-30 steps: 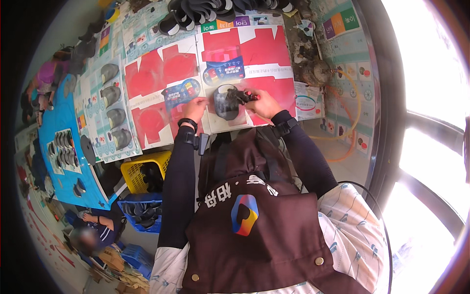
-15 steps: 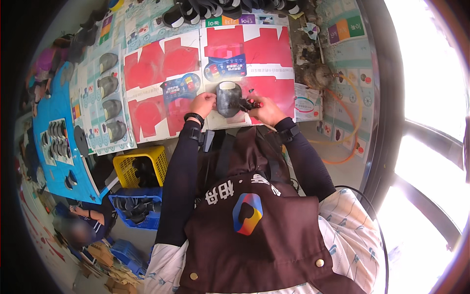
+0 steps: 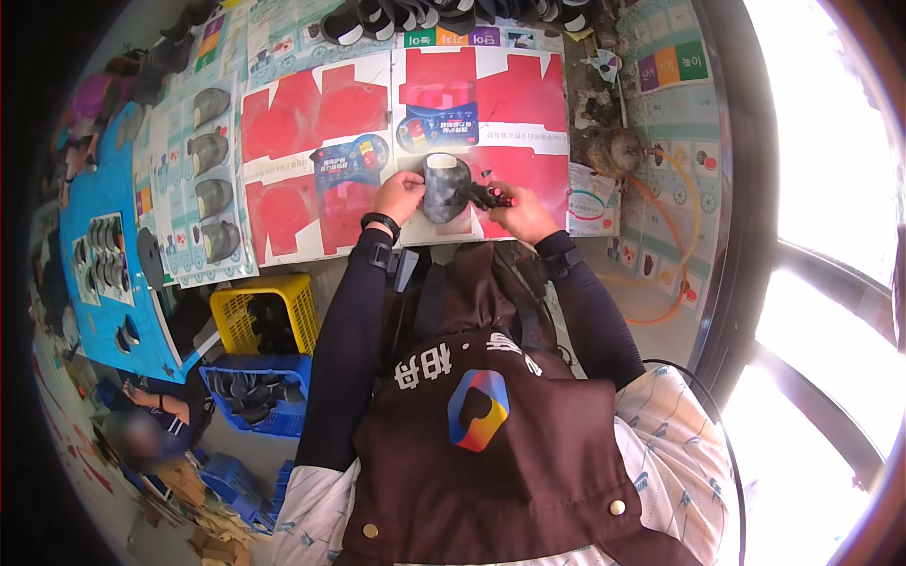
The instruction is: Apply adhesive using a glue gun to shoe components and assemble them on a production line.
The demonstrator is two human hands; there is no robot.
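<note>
A dark grey rounded piece (image 3: 445, 191) with a pale patch at its far end lies on the red and white cardboard in front of me. The fingers of my left hand (image 3: 401, 195) are pinched at its left edge. In my right hand (image 3: 527, 217) is a small black tool with red knobs, which looks like a spray gun (image 3: 483, 195). Its front end points left at the piece, very close to its right edge. Whether the two touch, I cannot tell.
Several similar grey pieces (image 3: 213, 196) stand in a column at the left. More dark pieces line the table's far edge. A yellow crate (image 3: 307, 302) and a blue crate (image 3: 300, 404) stand below left. Orange hose (image 3: 672, 226) loops at right. A co-worker (image 3: 175, 424) is at lower left.
My left hand's fingers have closed in on the piece's left edge, where a gap showed before. The tool stays beside the piece in my right hand. The whole view has shifted slightly.
</note>
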